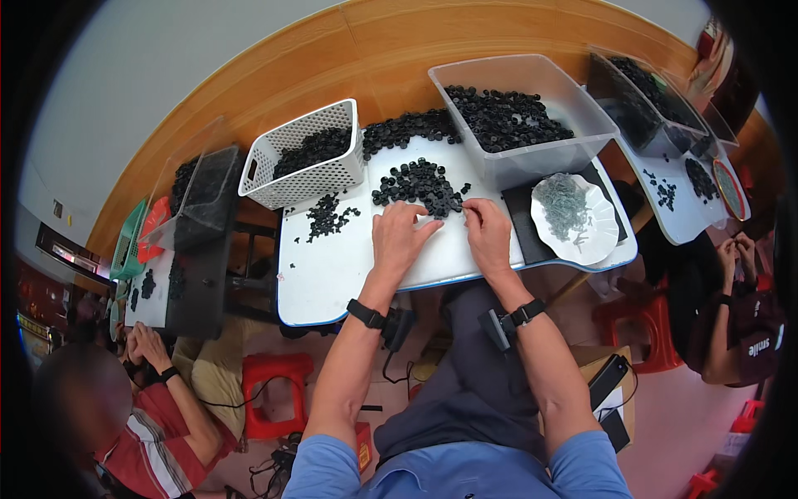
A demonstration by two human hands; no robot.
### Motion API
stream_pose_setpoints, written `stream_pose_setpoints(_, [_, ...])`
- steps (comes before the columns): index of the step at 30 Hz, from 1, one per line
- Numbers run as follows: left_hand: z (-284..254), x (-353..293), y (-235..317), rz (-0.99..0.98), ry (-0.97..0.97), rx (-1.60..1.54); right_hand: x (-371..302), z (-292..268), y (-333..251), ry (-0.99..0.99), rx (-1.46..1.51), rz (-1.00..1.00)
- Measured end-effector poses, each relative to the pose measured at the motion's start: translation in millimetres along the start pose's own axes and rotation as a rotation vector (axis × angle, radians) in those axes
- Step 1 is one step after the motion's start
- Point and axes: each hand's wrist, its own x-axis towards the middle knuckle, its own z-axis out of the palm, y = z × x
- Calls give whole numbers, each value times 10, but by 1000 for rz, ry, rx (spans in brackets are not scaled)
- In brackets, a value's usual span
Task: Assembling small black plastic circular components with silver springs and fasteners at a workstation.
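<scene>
My left hand [402, 237] is at the near edge of a pile of small round black parts [424, 185] on the white tabletop. Its thumb stands apart from the curled fingers, and I see nothing between them. Just to the right, my right hand [489, 234] has thumb and index finger pinched together beside the same pile. Whatever it holds is too small to make out. On the far right of the table, a white scalloped plate [605, 218] bears thin, clear pin-like pieces [567, 208].
Behind the pile stand a white perforated basket [274, 190] and a clear plastic bin [532, 158], both with black parts. Smaller black pieces [328, 218] lie at left. People sit at side tables, one in a red striped shirt [166, 432]. A red stool [278, 391] stands below.
</scene>
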Motion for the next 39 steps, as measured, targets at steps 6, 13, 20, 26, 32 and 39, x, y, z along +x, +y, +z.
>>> stream_pose_setpoints(6, [205,10,43,-75,-95,-14,-4,-6,-46,-16,-8,-10])
stream_pose_setpoints(13, [214,-199,55,-97,58,-303,-20,-62,-142,-198,-22,-125])
stream_pose_setpoints(20, [232,-202,16,-25,78,-354,-32,-47,-150,-246,-43,-201])
stream_pose_setpoints(26, [227,-220,11,-47,54,-353,-36,-34,-113,-248,-84,-229])
stream_pose_setpoints(32, [202,-228,67,-15,59,-357,-54,-34,-120,-266,-97,-233])
stream_pose_setpoints(39, [204,-229,85,42,57,-374,-72,-32,-109,-247,-105,-248])
